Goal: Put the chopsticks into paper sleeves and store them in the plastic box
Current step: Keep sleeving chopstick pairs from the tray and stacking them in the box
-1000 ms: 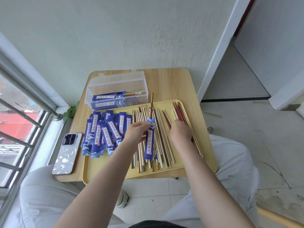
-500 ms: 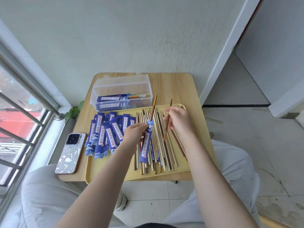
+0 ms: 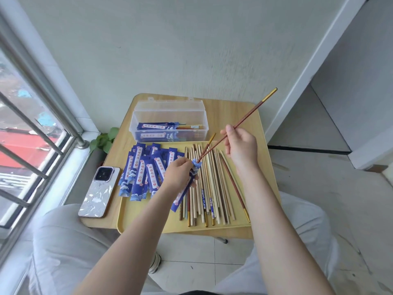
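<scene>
My left hand (image 3: pixel 178 173) grips a blue paper sleeve (image 3: pixel 184 190) above the yellow tray (image 3: pixel 146 220); one gold-tipped chopstick (image 3: pixel 209 143) sticks out of its top. My right hand (image 3: pixel 241 149) pinches a second red-brown chopstick (image 3: pixel 253 112) with a gold end, held slanted, its lower tip at the sleeve's mouth. Several loose chopsticks (image 3: pixel 212 188) lie on the tray's right half. A pile of empty blue sleeves (image 3: pixel 144 170) lies on its left half. The clear plastic box (image 3: pixel 169 120) stands open behind the tray with sleeved chopsticks inside.
A phone (image 3: pixel 98 191) lies on the small wooden table (image 3: pixel 231 107) left of the tray. A window with metal bars (image 3: pixel 32 128) is at the left, a green plant (image 3: pixel 104 138) below it. My knees sit under the table's front edge.
My right hand picked a red-brown chopstick from the tray pile, lifted it and brought its tip to the sleeve's mouth. My left hand kept holding the sleeve with one chopstick in it.
</scene>
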